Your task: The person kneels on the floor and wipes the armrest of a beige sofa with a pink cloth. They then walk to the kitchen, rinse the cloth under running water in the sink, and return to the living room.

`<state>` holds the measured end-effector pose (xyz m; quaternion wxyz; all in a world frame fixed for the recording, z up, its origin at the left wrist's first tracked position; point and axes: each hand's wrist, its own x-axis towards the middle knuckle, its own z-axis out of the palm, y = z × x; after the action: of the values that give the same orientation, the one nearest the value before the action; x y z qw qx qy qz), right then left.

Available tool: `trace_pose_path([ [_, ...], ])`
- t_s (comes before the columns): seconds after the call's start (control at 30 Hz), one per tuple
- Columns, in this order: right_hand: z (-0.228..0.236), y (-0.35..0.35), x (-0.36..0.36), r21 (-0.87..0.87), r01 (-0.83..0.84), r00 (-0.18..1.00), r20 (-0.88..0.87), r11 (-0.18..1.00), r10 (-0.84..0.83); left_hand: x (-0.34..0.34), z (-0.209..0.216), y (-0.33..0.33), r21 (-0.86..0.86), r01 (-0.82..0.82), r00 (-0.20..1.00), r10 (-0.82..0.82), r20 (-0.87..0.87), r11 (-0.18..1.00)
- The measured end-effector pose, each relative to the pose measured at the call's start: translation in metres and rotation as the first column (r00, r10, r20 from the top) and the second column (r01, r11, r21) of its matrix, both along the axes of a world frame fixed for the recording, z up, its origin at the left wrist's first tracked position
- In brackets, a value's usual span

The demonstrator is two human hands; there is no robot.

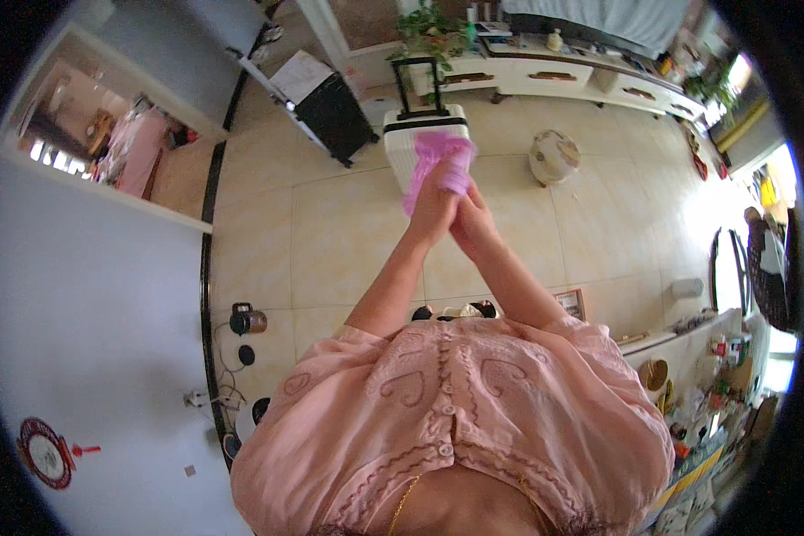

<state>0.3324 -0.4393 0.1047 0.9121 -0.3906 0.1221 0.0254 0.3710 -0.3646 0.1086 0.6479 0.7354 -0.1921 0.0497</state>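
Out in front of me, both arms reach forward and my hands come together at a limp pink-purple thing (442, 147). It is thin and bunched, and motion blurs it, so I cannot tell whether it is a cloth or a glove. My left hand (438, 204) closes around its lower part, while one end hangs down on the left. Pressed against the left hand, my right hand (475, 219) grips the bunched part. The fingertips of both hands are partly hidden. Beyond the hands, a white suitcase (400, 154) stands upright with its black handle raised.
A black suitcase (330, 116) stands farther left, near a doorway. Right of the hands sits a round pale stool (554, 158) on the tiled floor (348, 232). A long white cabinet (554, 85) lines the back. Cables and a kettle (248, 319) lie by the left wall.
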Motion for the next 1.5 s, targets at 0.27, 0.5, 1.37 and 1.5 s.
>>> trace_pose_path([
  [0.27,-0.008,-0.045,0.005,0.364,-0.183,0.968,0.228,0.913,0.102,-0.017,0.044,-0.019,0.112,-0.027,0.944,-0.012,0.33,0.993],
  [0.5,0.004,-0.071,0.006,0.284,0.071,0.988,0.115,0.956,-0.107,-0.028,-0.005,-0.069,-0.575,0.226,0.822,-0.471,-0.322,0.787],
  [1.37,-0.016,-0.194,0.101,-0.901,-0.408,0.89,-0.428,-0.145,0.155,0.111,-0.06,-0.082,0.078,-0.053,0.99,0.063,-0.127,0.995],
  [1.5,-0.03,-0.17,0.152,-0.967,0.173,0.926,0.225,0.188,0.304,0.153,-0.041,-0.066,0.184,-0.005,0.995,0.023,-0.096,0.983],
])
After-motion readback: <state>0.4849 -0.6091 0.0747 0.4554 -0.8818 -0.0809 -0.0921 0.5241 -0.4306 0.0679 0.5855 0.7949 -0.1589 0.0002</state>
